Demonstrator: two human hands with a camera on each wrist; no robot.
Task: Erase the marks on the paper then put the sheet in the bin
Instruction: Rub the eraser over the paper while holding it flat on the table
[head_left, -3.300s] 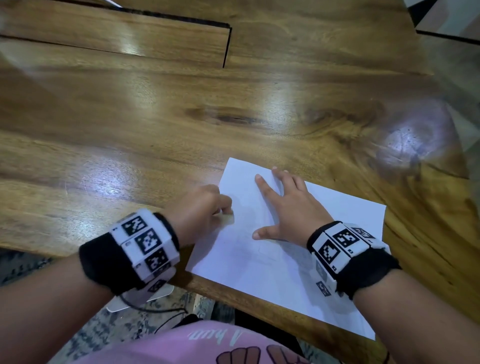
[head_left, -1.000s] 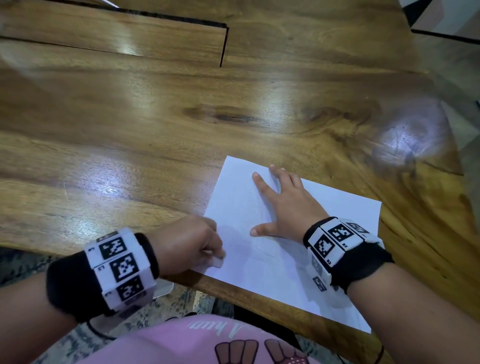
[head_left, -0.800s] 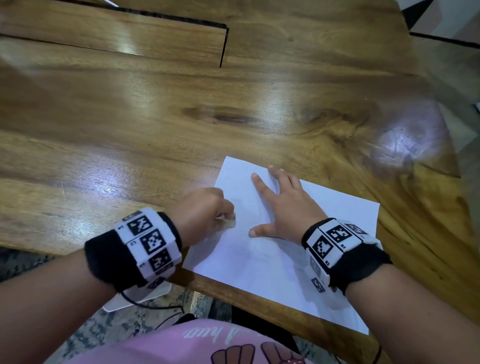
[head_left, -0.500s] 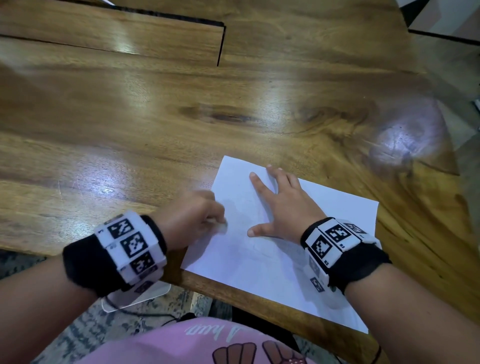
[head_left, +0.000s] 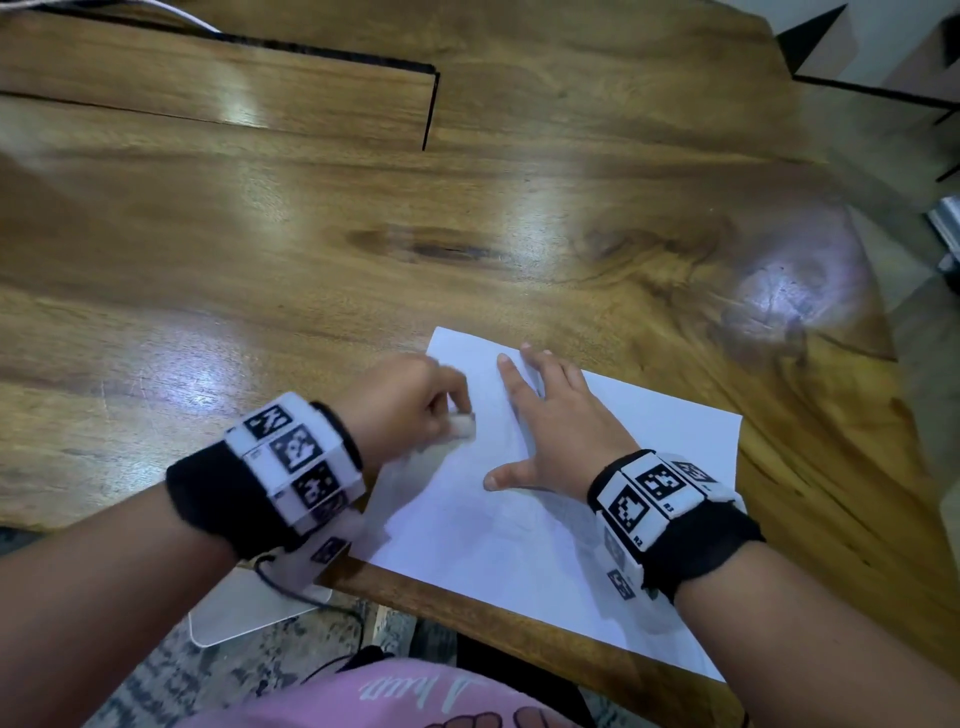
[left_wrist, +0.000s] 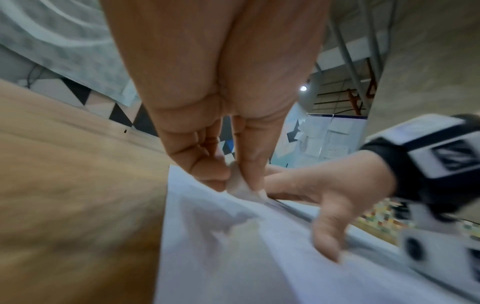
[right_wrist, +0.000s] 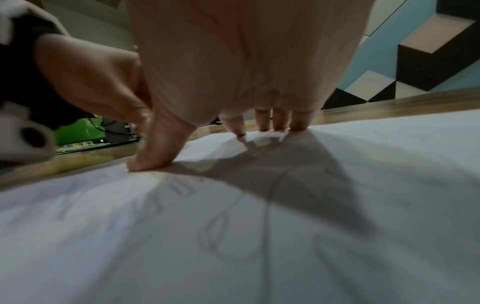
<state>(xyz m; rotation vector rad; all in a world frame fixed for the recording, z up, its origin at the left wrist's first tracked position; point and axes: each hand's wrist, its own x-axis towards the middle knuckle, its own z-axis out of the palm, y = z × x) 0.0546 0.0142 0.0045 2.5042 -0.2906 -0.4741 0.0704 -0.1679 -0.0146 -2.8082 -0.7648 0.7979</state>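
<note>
The sheet (head_left: 561, 540) lies flat at the desk's (head_left: 311, 249) near edge, about 5 o'clock in the head view. The left hand (head_left: 410, 410) pinches a small eraser (head_left: 462, 427) and rubs it near the sheet's 9 o'clock edge; the right hand (head_left: 561, 431), fingers straight and spread, presses the sheet down. Faint pencil marks (right_wrist: 223, 232) remain, so erasing looks unfinished. No bin is in view; binning is left

Your white sheet (head_left: 530, 525) carries faint grey pencil marks (right_wrist: 221, 232) on a glossy golden-brown wooden table (head_left: 311, 270). Lower centre, black wristbands (head_left: 696, 540) bear black-and-white square markers; your eraser (left_wrist: 237, 185) is whitish, your shirt (head_left: 395, 696) pink.
</note>
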